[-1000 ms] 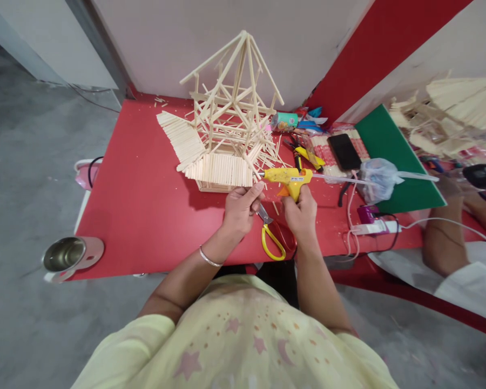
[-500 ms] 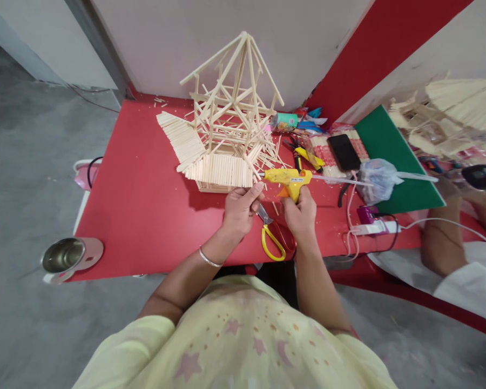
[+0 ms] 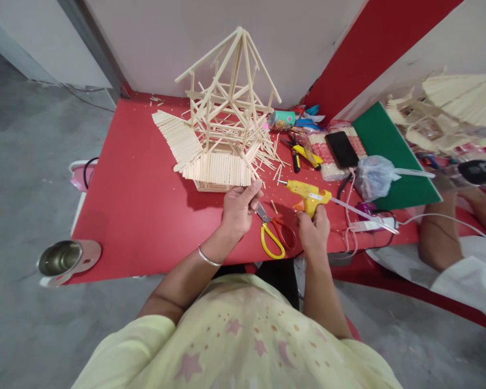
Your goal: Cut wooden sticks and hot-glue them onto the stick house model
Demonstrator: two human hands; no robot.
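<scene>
A house-shaped model [image 3: 215, 169] built of thin wooden sticks stands on the red table, with an open frame above and slats laid side by side on its lower roof. My left hand [image 3: 238, 208] is closed at the front right corner of that slatted roof, thumb against the fingers; what it pinches is hidden. In my right hand [image 3: 315, 229] is a yellow glue gun [image 3: 308, 193], its nozzle pointing left, apart from the model. A clear glue stick [image 3: 364, 215] juts from its back. Scissors [image 3: 272, 240] with yellow and red handles lie between my hands.
Loose sticks [image 3: 267, 154] lie right of the model. Pliers [image 3: 295, 156], a phone [image 3: 342, 149], a plastic bag [image 3: 375, 177], a green board [image 3: 417, 186] and a power strip [image 3: 372, 224] are farther right. A mug [image 3: 87, 255] stands at the left corner. Another person's arm [image 3: 437, 232] is at right.
My right hand has drawn the glue gun away from the roof corner, to the right and toward me. My left hand stays at the corner; the view has shifted slightly.
</scene>
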